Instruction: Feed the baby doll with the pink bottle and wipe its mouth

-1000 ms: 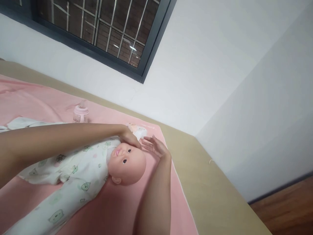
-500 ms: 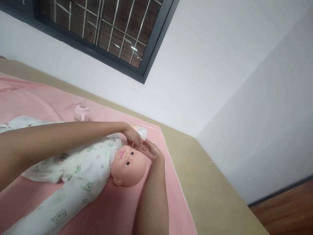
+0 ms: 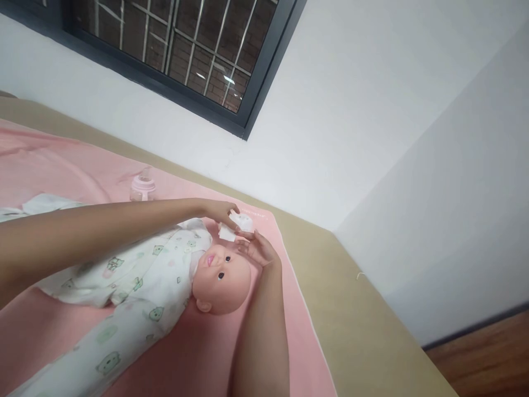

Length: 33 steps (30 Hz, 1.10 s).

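A bald baby doll [image 3: 225,284] lies on its back in a white sleepsuit [image 3: 140,275] printed with green bears. My left hand [image 3: 221,212] reaches across over the doll's body to just past its head. Its thumb and finger are curled round the near edge of a small white patterned cloth [image 3: 243,221], whose kind I cannot make out. Under those fingers shows a plain white piece [image 3: 227,234], its upper part covered. My right hand [image 3: 260,251] is beside the top of the doll's head, fingers apart and bent towards the white piece. Whether they touch it is unclear.
A pink baby bottle [image 3: 142,189] stands behind the left forearm. The pink blanket [image 3: 198,353] lies under the doll, with a beige surface [image 3: 326,286] showing around it. White wall and a dark-framed barred window [image 3: 243,118] are behind.
My left hand has moved up and away from my right hand, towards the patterned cloth, uncovering the plain white piece. My right hand and the doll have stayed nearly in place; the view has shifted slightly.
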Each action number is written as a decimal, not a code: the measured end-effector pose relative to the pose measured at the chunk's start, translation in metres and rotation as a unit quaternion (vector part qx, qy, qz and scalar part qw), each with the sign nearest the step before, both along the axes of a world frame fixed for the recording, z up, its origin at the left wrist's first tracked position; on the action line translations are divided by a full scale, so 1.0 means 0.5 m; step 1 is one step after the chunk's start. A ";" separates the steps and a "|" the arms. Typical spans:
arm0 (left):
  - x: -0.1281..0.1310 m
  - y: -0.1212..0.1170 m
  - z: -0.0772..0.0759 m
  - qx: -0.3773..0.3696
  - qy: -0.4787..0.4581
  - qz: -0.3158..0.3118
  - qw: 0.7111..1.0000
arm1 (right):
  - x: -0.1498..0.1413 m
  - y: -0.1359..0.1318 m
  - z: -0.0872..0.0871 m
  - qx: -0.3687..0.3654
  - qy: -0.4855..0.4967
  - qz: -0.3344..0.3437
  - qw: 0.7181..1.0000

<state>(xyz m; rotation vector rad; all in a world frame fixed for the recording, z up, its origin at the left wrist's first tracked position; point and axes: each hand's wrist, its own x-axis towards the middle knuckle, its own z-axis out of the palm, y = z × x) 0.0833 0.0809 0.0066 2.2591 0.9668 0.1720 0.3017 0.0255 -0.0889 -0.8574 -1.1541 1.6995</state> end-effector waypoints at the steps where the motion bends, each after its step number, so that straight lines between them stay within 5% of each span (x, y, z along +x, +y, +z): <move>1: 0.000 0.001 -0.003 -0.018 0.000 0.000 1.000 | -0.002 -0.001 0.001 0.002 -0.004 0.002 1.000; 9: -0.012 -0.008 -0.008 -0.075 -0.037 0.007 0.996 | -0.011 0.003 -0.010 0.025 0.021 -0.029 0.999; 18: -0.128 -0.100 0.039 -0.040 -0.130 -0.046 0.990 | -0.011 0.027 -0.044 -0.022 0.046 -0.082 0.995; 33: -0.148 -0.195 0.009 0.069 -0.097 -0.045 0.992 | -0.027 0.023 -0.043 -0.033 0.022 -0.142 0.989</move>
